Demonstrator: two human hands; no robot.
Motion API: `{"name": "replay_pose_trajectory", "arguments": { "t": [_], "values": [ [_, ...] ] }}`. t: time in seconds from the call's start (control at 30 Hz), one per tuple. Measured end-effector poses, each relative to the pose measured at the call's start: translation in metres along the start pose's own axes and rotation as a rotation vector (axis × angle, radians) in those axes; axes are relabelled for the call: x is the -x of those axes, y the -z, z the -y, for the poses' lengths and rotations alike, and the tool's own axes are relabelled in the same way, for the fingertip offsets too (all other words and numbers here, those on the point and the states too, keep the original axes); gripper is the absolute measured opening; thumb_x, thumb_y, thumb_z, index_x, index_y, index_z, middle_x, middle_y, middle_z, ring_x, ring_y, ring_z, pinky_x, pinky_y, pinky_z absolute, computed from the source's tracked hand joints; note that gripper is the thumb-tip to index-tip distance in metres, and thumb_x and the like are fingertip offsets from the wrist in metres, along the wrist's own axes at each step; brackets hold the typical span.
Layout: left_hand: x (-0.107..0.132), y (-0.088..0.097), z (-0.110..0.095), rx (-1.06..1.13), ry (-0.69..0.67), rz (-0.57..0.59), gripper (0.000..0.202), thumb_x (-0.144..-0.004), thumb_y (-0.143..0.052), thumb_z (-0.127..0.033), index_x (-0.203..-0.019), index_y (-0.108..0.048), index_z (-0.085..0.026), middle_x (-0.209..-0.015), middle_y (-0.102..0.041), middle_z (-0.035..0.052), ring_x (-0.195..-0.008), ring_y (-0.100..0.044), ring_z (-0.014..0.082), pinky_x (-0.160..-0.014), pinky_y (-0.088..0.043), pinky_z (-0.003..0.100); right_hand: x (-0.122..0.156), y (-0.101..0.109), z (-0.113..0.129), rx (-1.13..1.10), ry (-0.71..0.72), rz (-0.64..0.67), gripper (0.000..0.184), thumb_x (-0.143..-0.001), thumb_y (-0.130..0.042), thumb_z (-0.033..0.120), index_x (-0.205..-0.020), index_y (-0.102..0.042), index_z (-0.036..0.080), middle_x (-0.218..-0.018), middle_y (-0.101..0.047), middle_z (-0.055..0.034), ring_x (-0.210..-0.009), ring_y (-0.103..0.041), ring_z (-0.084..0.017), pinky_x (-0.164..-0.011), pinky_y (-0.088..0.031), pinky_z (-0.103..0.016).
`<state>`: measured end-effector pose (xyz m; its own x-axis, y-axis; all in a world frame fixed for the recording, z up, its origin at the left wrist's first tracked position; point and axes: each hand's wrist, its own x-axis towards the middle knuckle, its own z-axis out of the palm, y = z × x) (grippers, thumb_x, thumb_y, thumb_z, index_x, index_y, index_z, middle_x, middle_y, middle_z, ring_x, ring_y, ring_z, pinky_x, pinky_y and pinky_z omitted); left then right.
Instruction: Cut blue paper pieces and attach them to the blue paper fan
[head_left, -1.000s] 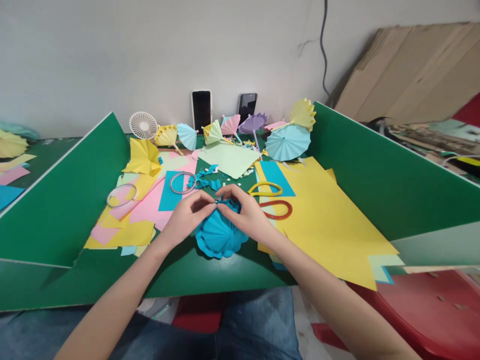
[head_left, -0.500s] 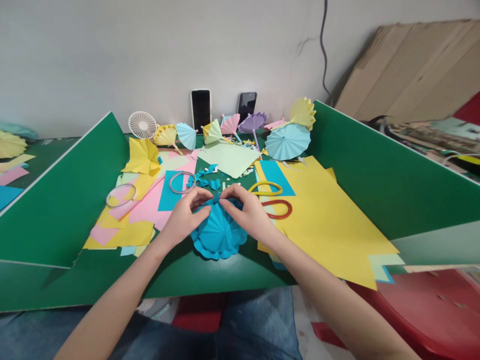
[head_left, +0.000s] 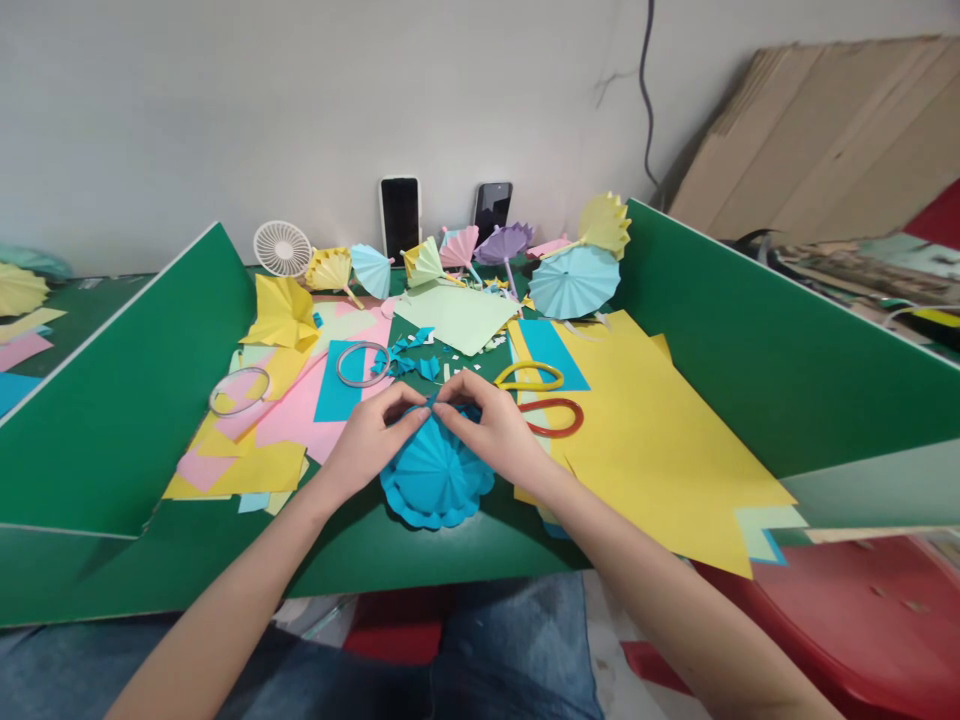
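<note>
A blue pleated paper umbrella top (head_left: 435, 475) with a scalloped rim lies at the front of the green table. My left hand (head_left: 375, 430) pinches its far edge between thumb and forefinger. Right beside it, my right hand (head_left: 487, 425) pinches the same edge, the fingertips of both hands nearly touching. The bit of paper between the fingertips is mostly hidden. Next to my right hand lie scissors, with one yellow handle loop (head_left: 531, 376) and one red loop (head_left: 555, 417); their blades are out of sight.
Yellow sheets (head_left: 645, 440) cover the right side; coloured scraps and two rings, one a clear ring (head_left: 240, 391), lie left. Small paper umbrellas (head_left: 575, 282), a white fan (head_left: 283, 248) and two phones (head_left: 401, 218) stand behind. Green partitions (head_left: 765, 340) flank the table.
Both hands' fingertips have come closer together and slightly nearer to me at the blue paper's far edge. The blue umbrella top has shifted slightly toward me.
</note>
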<state>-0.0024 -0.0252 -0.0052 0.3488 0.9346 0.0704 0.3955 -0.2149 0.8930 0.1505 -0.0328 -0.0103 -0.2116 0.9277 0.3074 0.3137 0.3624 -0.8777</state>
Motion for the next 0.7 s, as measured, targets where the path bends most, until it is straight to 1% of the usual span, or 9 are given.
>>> {"name": "replay_pose_trajectory", "arguments": {
  "t": [0.3,0.57,0.7],
  "values": [
    [0.0019,-0.0013,-0.0012,0.004,-0.005,-0.020,0.015,-0.073,-0.049,-0.031,-0.074,-0.052,-0.017,-0.068,-0.052,-0.0013,-0.065,-0.047,0.0118,-0.059,-0.037,0.022,-0.0005,-0.0010,0.0006,0.032,0.005,0.007,0.003,-0.073,-0.046,0.019,-0.071,-0.045,0.020,-0.070,-0.053,0.0002,-0.067,-0.051,-0.012,-0.063,-0.042,-0.024],
    [0.0005,-0.0009,-0.0042,-0.010,0.028,-0.072,0.013,-0.073,-0.048,-0.029,-0.072,-0.050,-0.016,-0.071,-0.051,-0.0008,-0.070,-0.048,0.0124,-0.065,-0.037,0.023,-0.0008,0.0019,-0.0003,0.058,-0.053,-0.026,0.005,-0.072,-0.049,0.023,-0.072,-0.049,0.018,-0.073,-0.057,-0.0015,-0.069,-0.054,-0.013,-0.063,-0.042,-0.025],
    [0.0003,-0.0004,-0.0028,-0.015,0.027,-0.083,0.011,-0.073,-0.048,-0.028,-0.071,-0.049,-0.017,-0.070,-0.051,-0.0013,-0.070,-0.049,0.0121,-0.065,-0.038,0.023,-0.0015,0.0031,-0.0004,0.086,-0.059,-0.029,0.004,-0.071,-0.049,0.022,-0.070,-0.050,0.019,-0.072,-0.058,-0.0013,-0.066,-0.054,-0.013,-0.061,-0.041,-0.025]
  ]
}}
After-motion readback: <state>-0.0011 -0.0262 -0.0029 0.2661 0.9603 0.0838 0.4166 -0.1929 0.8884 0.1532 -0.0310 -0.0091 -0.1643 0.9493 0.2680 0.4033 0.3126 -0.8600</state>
